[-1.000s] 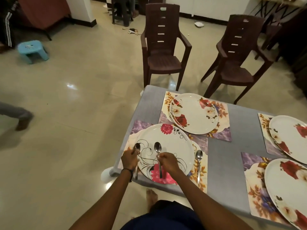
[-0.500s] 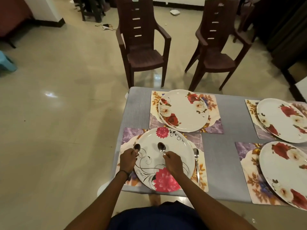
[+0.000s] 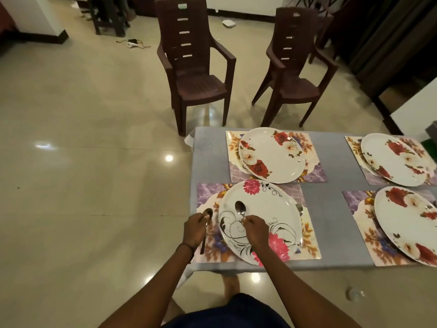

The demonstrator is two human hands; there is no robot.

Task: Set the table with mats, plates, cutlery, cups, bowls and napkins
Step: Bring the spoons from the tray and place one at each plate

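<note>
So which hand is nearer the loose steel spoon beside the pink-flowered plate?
Right. Right hand over the pink-flowered white plate, left of the steel spoon; left hand past the plate's left rim.

A steel spoon [image 3: 240,207] is over the floral plate [image 3: 262,209], another spoon [image 3: 208,212] beside it.

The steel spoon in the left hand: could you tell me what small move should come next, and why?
Probably lower the steel spoon onto the floral placemat and let go: the left hand grips it left of the white flowered plate.
</note>
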